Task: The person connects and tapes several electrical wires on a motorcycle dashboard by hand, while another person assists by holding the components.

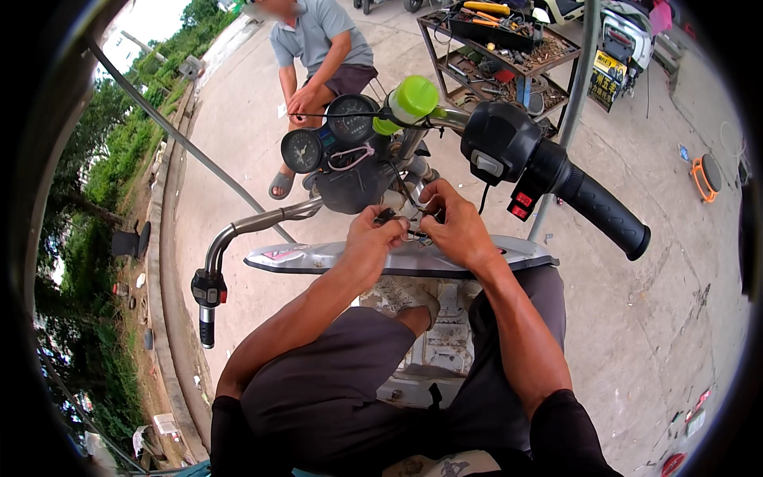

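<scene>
Both hands work close together below the gauges of a motor vehicle's handlebar. My left hand is closed on a small black piece that looks like a wire connector. Thin wires run between the fingertips of the two hands. A pinch of wires is held by my right hand, its thumb and forefinger pressed together; the wire ends are too small to make out. Just beyond the hands sit a black headstock cover and two round gauges. A silver front panel passes beneath my wrists.
The right grip and switch housing jut out beside my right forearm. A green-capped container is fixed on the bar. Ahead, another person sits near a tool cart. Canopy poles flank the vehicle.
</scene>
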A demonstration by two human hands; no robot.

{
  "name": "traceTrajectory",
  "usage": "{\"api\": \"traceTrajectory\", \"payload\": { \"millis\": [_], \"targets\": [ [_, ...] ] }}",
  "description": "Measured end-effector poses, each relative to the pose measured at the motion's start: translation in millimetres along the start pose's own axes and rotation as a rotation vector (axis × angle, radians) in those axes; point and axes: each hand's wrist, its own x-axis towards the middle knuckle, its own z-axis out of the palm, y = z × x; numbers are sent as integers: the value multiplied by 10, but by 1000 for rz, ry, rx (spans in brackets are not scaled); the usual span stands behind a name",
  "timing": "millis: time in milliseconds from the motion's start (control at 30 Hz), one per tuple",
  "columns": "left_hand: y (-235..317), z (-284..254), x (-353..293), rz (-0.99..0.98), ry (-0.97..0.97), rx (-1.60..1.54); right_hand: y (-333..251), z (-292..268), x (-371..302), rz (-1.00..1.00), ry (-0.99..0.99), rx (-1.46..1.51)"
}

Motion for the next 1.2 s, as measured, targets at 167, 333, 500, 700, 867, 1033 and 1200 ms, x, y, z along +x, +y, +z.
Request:
{"api": "traceTrajectory", "payload": {
  "millis": [167,333,500,700,867,1033,1200],
  "targets": [
    [35,37,-23,9,-10,4,0,-20,-19,-123,-22,-121],
    [23,38,-14,68,8,128,37,-9,-36,-210,-56,-78],
    [45,16,-28,86,46,164,-142,-11,-119,-191,0,-222],
    [79,10,-56,70,24,187,-75,39,-113,-241,42,-370],
    [126,-37,-88,-61,-104,8,-24,10,-122,-254,60,-307],
    [69,-102,-46,11,-197,128,-74,-19,-153,-247,40,-290],
    [74,-110,-28,41,-238,200,-76,-36,-159,-255,22,-294]
  ]
}}
